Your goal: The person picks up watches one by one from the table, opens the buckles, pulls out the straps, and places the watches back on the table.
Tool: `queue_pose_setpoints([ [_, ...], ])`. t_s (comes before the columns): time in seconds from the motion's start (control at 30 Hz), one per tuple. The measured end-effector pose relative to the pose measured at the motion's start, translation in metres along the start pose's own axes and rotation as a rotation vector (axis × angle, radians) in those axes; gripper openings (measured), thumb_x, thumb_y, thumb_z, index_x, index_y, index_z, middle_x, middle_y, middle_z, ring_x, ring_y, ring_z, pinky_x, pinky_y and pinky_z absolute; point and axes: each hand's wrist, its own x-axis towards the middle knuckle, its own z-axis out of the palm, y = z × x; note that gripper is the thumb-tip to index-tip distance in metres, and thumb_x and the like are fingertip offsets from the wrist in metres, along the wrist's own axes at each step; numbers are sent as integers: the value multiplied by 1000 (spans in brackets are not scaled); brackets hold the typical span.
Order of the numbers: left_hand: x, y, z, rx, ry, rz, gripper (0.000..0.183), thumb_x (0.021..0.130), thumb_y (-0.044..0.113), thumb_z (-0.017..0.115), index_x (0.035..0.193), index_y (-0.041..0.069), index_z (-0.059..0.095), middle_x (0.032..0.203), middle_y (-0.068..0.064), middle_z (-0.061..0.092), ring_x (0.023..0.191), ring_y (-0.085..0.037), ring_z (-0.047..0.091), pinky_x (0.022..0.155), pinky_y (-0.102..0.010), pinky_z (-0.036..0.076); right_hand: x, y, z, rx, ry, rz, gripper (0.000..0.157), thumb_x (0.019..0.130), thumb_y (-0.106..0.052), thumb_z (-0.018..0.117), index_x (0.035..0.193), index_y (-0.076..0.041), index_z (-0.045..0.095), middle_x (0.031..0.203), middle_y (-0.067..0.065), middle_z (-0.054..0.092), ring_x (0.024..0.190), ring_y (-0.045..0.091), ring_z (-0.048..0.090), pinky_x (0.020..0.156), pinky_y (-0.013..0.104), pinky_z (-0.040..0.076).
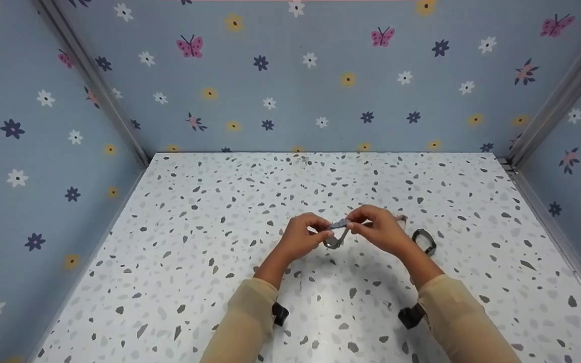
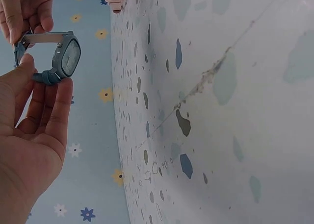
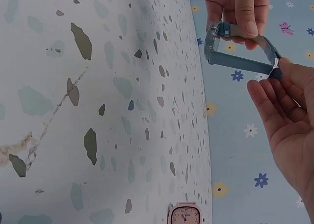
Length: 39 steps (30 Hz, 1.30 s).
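Observation:
Both hands hold a blue-grey wristwatch (image 1: 333,243) above the table, its strap bent into a loop. My left hand (image 1: 303,236) grips the strap close to the watch case, thumb and fingertips on it. At the other side of the loop, my right hand (image 1: 377,232) pinches the strap at its metal buckle (image 3: 275,67). The squarish watch case (image 2: 69,57) hangs between the hands, dial facing away from the left palm. Fingers cover parts of the strap.
To the right of the right hand lies a dark watch (image 1: 424,242) on the speckled white table (image 1: 210,201). A pink watch (image 3: 185,215) rests there too, partly hidden behind the right hand in the head view. Flowered blue panels (image 1: 290,75) enclose the back and sides.

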Motion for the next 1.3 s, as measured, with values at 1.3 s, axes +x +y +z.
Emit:
queue_pose_setpoints([
  [1.3,7,-17,9,43,-29,55,9,78,20,68,87,17,68,79,6,58,73,-7,57,63,-20,50,-3,-10,-6,-17,-49,-16,19,84,-14,60,99,-2,63,92,6,59,83,21,57,70,29,51],
])
